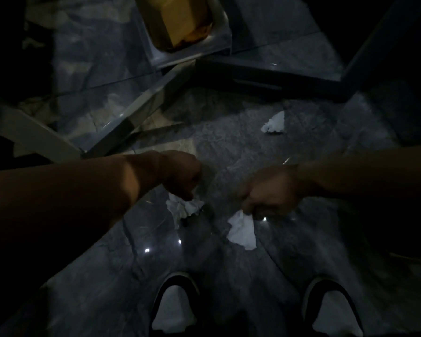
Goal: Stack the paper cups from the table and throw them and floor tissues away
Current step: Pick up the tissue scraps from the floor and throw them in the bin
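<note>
A crumpled tissue is pinched by the left hand, another tissue by the right hand; at twelve o'clock, brown paper is held in a bin.

Dim floor, both hands apparently pinching crumpled tissues

Dim indoor room, glossy marble floor tiles, metal table legs

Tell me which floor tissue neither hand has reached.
The far tissue by the dark table frame; the left hand and right hand each pinch a nearer one.
</note>
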